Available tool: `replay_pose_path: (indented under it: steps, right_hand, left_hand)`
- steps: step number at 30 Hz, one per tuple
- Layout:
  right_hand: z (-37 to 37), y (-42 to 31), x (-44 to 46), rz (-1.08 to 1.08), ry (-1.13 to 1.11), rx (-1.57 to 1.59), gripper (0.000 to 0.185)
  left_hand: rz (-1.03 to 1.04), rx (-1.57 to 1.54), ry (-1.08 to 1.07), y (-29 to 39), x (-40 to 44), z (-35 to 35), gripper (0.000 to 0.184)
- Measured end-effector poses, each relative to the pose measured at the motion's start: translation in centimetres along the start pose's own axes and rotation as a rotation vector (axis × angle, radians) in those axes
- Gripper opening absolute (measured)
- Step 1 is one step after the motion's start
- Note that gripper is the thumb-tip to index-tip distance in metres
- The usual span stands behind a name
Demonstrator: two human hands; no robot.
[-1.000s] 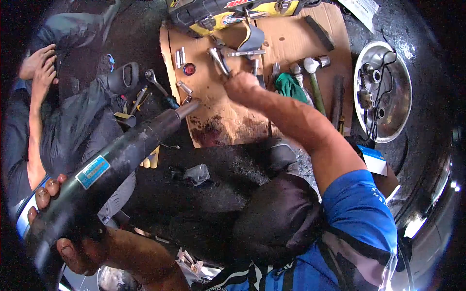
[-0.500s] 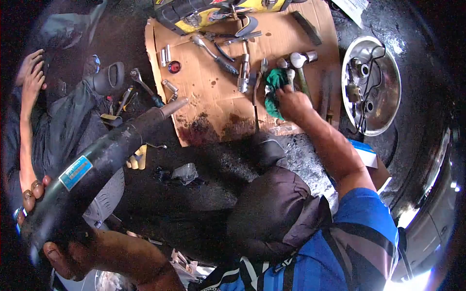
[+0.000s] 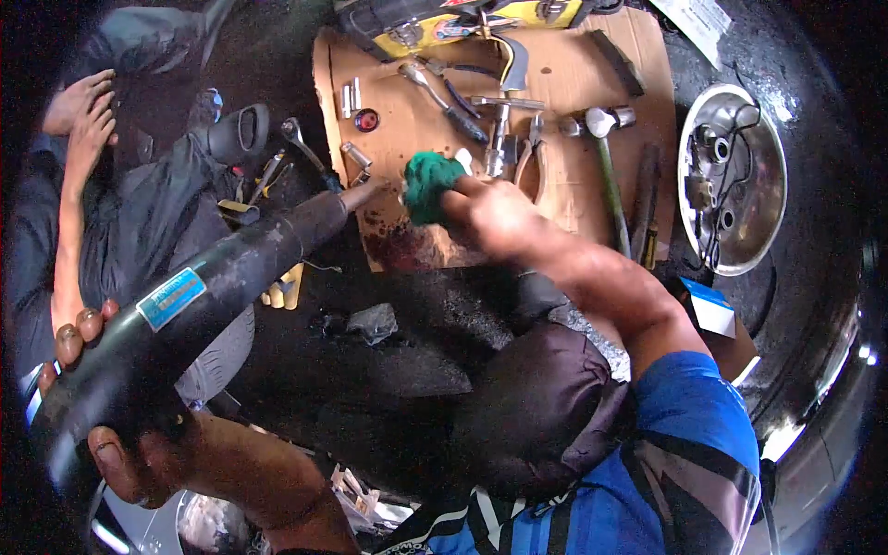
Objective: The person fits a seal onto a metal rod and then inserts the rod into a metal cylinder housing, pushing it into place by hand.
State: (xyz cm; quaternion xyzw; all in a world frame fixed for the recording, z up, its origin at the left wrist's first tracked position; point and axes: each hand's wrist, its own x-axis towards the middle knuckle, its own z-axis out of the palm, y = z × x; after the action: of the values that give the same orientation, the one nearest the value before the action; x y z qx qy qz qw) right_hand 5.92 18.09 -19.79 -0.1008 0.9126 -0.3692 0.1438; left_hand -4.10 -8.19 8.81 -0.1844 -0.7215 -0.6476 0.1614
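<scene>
My left hand (image 3: 139,453) is wrapped round the thick end of a black cylinder (image 3: 222,264) with a blue label, fingertips on its far side. The cylinder slants up to the right and ends in a thin metal rod (image 3: 363,191). My right hand (image 3: 486,213) grips a bunched green cloth (image 3: 428,188), which hangs over the cardboard (image 3: 578,83) just right of the rod tip. Behind the right hand lie pliers (image 3: 531,159), a socket tool (image 3: 499,139) and a ratchet (image 3: 444,104). A hammer (image 3: 606,171) rests farther right.
A metal bowl (image 3: 733,180) with parts and a cable stands at the right. A black and yellow toolbox (image 3: 453,28) is at the back. At the left sits another person (image 3: 139,231), hands together. Another ratchet (image 3: 305,148) lies beside the cardboard.
My right hand has taken hold of the green cloth, lifted it off the cardboard and brought it left towards the rod. My left hand still holds the cylinder.
</scene>
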Motion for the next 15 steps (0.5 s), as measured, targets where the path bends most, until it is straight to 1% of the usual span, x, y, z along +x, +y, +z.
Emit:
replay_pose_path:
  steps: [2,3,4,5,6,7,8,9,10,12,13,14,15]
  right_hand:
    - [3.8,1.8,3.8,0.156,-0.282,-0.212,0.040]
    - [3.7,1.6,4.3,0.032,-0.155,-0.305,0.041]
    - [3.7,0.1,5.7,0.137,-0.118,-0.168,0.060]
    - [6.3,0.9,7.7,0.008,0.017,-0.124,0.076]
    - [6.1,-0.4,8.9,-0.066,0.108,-0.015,0.084]
    - [7.3,-0.8,11.0,-0.101,0.148,0.137,0.088]
    - [7.6,-1.9,12.1,-0.162,0.240,0.235,0.081]
    - [8.0,-2.5,13.6,-0.164,0.176,0.227,0.063]
    - [9.9,-1.9,15.8,-0.176,0.059,0.394,0.048]
    - [9.3,-2.9,15.1,-0.016,0.031,0.452,0.031]
    - [9.2,-3.1,15.2,-0.024,0.037,0.448,0.031]
    - [9.3,-3.4,15.1,-0.038,0.051,0.456,0.030]
    - [9.0,-3.3,15.0,-0.053,0.069,0.456,0.031]
  left_hand:
    - [-0.001,-0.027,-0.157,0.1,0.2,-1.0,0.069]
    - [0.002,-0.028,-0.161,0.1,0.1,-0.7,0.069]
    - [-0.004,-0.012,-0.115,0.2,-0.2,-0.2,0.069]
    - [-0.011,0.004,-0.066,0.4,-0.3,0.1,0.069]
    - [-0.014,0.003,-0.071,0.5,-0.4,0.2,0.069]
    - [-0.008,0.042,-0.029,0.5,-0.4,0.3,0.069]
    - [-0.003,0.083,0.014,0.5,-0.4,0.6,0.069]
    - [0.009,0.226,0.152,0.6,-0.9,3.6,0.070]
    - [0.012,0.225,0.147,0.3,-0.4,2.7,0.070]
    - [-0.060,-0.435,-0.568,0.0,0.8,-1.5,0.071]
    - [-0.046,-0.276,-0.473,0.5,0.6,-1.7,0.070]
    - [-0.041,-0.276,-0.478,0.7,0.2,-1.7,0.070]
    - [-0.029,-0.103,-0.266,0.7,-0.3,-1.6,0.069]
